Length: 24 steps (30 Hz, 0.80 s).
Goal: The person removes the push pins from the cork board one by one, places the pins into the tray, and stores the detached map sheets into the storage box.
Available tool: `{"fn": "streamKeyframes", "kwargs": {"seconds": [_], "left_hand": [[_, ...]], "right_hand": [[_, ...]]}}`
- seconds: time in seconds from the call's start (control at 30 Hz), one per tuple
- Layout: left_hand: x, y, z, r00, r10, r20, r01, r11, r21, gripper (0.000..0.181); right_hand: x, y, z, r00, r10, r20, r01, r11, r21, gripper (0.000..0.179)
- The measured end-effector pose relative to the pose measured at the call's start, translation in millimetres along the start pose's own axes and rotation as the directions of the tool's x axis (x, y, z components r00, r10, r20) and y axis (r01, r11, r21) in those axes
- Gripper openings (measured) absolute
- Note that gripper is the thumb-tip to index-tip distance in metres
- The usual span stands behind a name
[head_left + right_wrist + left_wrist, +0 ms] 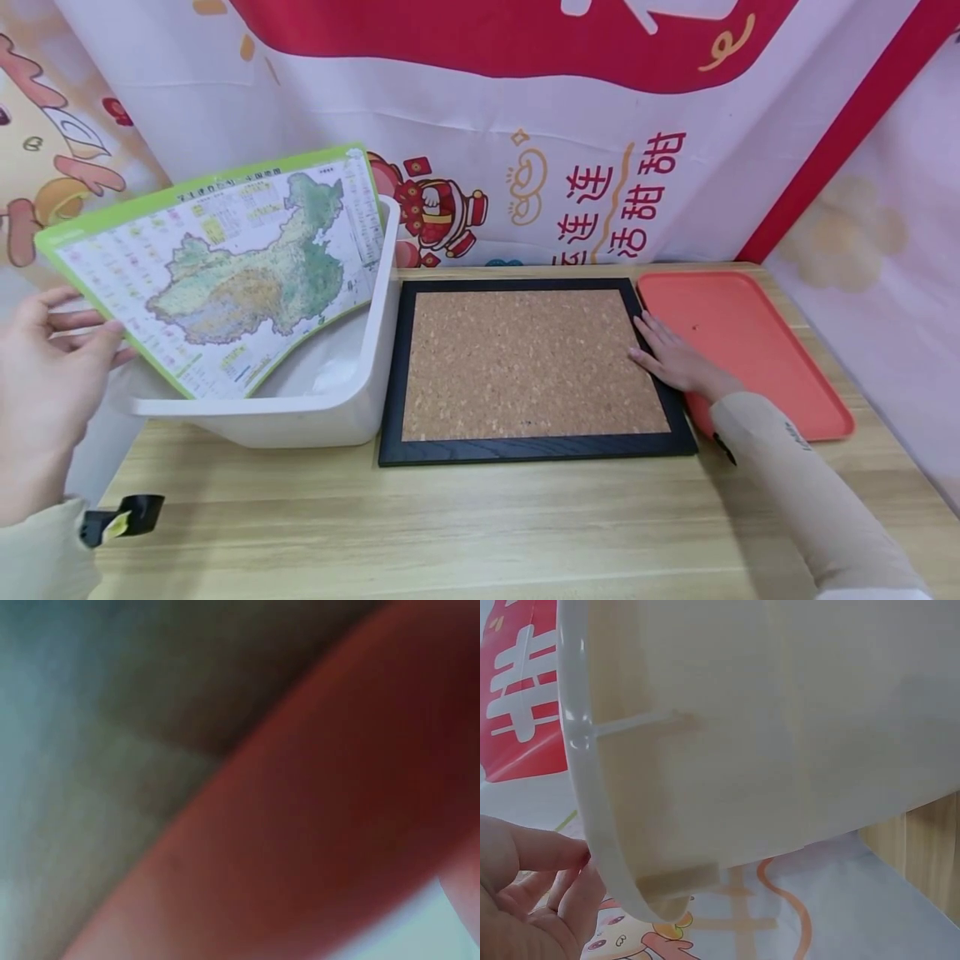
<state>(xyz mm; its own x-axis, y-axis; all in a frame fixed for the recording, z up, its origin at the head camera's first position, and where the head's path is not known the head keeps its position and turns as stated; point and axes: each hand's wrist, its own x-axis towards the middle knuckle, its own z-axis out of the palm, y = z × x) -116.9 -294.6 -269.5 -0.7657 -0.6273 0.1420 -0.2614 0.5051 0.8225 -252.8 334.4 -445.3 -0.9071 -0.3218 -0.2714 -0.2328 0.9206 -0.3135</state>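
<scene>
With thumb and fingers, my left hand pinches the left edge of a green-bordered laminated map. The map stands tilted and bowed above a white plastic bin, partly inside it. In the left wrist view the hand is beside the bin's rim, and most of the map is hidden. My right hand lies with extended fingers on the right border of a black-framed cork board, which is flat on the table. The right wrist view is blurred and too close to show the fingers.
A coral-red tray lies at the right, partly under my right hand and against the board. The bin stands close along the board's left side. Behind the wooden table hangs a printed curtain.
</scene>
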Motion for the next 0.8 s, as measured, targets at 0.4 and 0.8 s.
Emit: {"fn": "streamKeyframes", "kwargs": {"seconds": [0.4,0.8], "left_hand": [[3.1,-4.2,-3.4,0.975,0.201,0.09,-0.21,0.972,0.104,0.089],[11.0,-3.2,-7.4,0.952,0.279,0.13,-0.299,0.936,0.187,0.096]], "right_hand": [[-0.1,0,0,1.0,0.01,0.008,-0.01,1.0,0.006,0.079],[-0.2,-1,-1,1.0,0.012,0.006,-0.012,1.0,0.005,0.079]]}}
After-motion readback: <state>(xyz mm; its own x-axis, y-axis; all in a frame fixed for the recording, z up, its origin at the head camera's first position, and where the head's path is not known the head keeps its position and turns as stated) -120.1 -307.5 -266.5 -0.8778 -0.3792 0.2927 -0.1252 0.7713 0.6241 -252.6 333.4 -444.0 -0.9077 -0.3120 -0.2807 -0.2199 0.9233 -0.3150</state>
